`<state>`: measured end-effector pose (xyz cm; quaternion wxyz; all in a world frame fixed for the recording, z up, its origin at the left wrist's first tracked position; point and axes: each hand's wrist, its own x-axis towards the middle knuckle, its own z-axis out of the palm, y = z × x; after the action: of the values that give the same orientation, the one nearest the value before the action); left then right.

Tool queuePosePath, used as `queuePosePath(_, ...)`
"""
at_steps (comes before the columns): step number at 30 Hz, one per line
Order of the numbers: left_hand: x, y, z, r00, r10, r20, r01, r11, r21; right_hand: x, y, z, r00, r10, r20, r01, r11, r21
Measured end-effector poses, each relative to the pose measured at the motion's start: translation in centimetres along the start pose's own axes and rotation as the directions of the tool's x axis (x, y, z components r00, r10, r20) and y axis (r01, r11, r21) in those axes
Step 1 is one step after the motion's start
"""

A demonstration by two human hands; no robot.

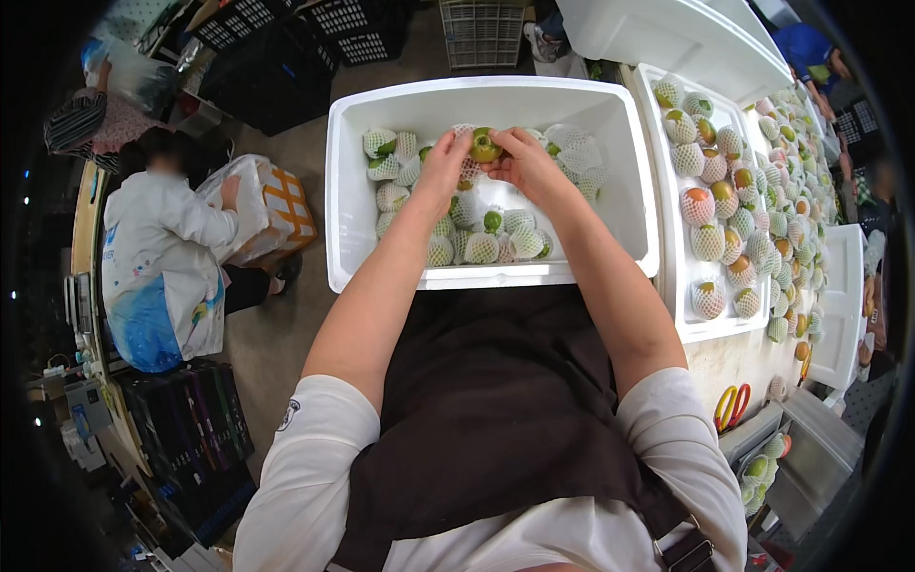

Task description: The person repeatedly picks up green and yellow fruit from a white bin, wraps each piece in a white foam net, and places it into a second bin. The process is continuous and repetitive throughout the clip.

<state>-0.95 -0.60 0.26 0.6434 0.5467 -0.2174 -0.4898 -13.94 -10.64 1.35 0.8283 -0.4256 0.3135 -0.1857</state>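
Over the white foam box (337,191), a round green fruit (485,146) with a leafy-looking top is held between the fingertips of both hands. My left hand (444,170) is closed on its left side, and my right hand (527,168) pinches it from the right. Part of a white foam net shows just behind and below the fruit. Inside the box lie several net-wrapped green fruits (481,248), mostly to the left and along the near wall. Loose foam nets (574,149) are bunched near the box's right end.
To the right, a foam lid (679,286) bears net-wrapped green and orange fruits, with many more beyond it. Red-and-yellow scissors (731,408) lie near the right table's front. At left, a person (172,248) sits by an orange-taped box (291,205). Black crates (357,29) stand behind.
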Motion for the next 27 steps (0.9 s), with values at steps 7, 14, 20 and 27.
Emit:
queuePosePath(7,-0.5,1.0,0.3,0.999,-0.028,0.037,0.027,0.999,0.022,-0.1,-0.3,-0.1,1.000,0.012,0.020,-0.013,0.999,0.035)
queuePosePath(14,-0.8,1.2,0.5,0.996,0.007,0.090,-0.011,0.999,0.047,-0.1,-0.1,0.0,0.999,-0.025,-0.021,0.025,1.000,0.014)
queuePosePath(20,-0.5,1.0,0.1,0.994,-0.026,0.104,0.029,0.999,-0.031,-0.2,-0.4,-0.1,0.999,-0.006,-0.034,0.008,0.999,0.047)
queuePosePath(27,-1.2,1.7,0.9,0.996,0.008,0.091,-0.011,1.000,0.028,-0.1,-0.3,0.1,0.999,-0.034,-0.019,0.035,0.999,0.036)
